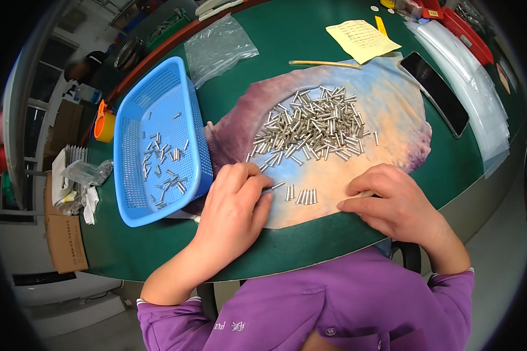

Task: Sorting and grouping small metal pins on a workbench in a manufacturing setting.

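A heap of small silvery metal pins with flat heads (316, 126) lies on a tie-dyed cloth (386, 126). My left hand (234, 196) rests at the near left of the heap, fingers curled, with one loose pin (278, 185) at its fingertips. Just right of it, several pins (306, 196) stand apart in a short, roughly parallel row. At the cloth's near right side, my right hand (395, 202) is closed, thumb and forefinger pressed together. Something pale shows between them, perhaps a fold of cloth; I cannot make it out.
A blue plastic basket (193, 126) holding scattered pins stands left of the cloth. Behind lie a clear plastic bag (222, 47), a gold-coloured stick (325, 64) and a yellow note (363, 40). A phone (436, 90), plastic sheets (477, 96) and a red tray (465, 35) sit on the right.
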{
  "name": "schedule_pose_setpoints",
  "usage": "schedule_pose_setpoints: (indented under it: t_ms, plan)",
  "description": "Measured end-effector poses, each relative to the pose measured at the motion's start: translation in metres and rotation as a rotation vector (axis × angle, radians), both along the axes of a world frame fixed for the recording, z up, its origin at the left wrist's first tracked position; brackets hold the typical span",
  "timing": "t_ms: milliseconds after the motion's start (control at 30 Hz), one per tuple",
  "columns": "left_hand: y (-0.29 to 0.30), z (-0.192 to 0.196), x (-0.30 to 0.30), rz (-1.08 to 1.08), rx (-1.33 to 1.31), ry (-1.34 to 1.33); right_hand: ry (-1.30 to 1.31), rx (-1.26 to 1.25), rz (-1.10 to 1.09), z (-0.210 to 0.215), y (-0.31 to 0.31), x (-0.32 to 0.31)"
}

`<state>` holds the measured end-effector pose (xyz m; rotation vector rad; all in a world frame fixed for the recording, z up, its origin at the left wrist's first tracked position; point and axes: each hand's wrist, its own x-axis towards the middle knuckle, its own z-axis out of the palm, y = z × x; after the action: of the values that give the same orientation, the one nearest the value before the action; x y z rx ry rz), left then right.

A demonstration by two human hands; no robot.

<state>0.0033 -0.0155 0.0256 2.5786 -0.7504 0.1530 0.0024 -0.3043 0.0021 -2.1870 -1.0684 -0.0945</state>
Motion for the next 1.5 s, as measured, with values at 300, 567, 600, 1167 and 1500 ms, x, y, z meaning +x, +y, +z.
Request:
schedule_pose_setpoints:
  t_ms: [300, 567, 600, 1167, 1500]
  plan:
    - [-0.009, 0.005, -0.004, -0.048, -0.043, 0.154, -0.018, -0.039, -0.019, 0.004, 0.002, -0.002]
    - [-0.015, 0.001, -0.002, -0.116, -0.082, 0.138, 0.102, 0.138, -0.098, 0.018, 0.025, 0.013]
    - [-0.016, 0.001, -0.002, -0.118, -0.085, 0.138, 0.285, 0.235, -0.052, 0.02, 0.029, 0.016]
    - [-0.012, -0.002, -0.004, -0.168, -0.136, 0.194, 1.06, 0.629, 0.082, -0.001, 0.058, 0.027]
    - [-0.005, 0.001, -0.008, -0.304, 0.003, 0.094, -0.054, -0.033, -0.113, 0.011, 0.022, -0.004]
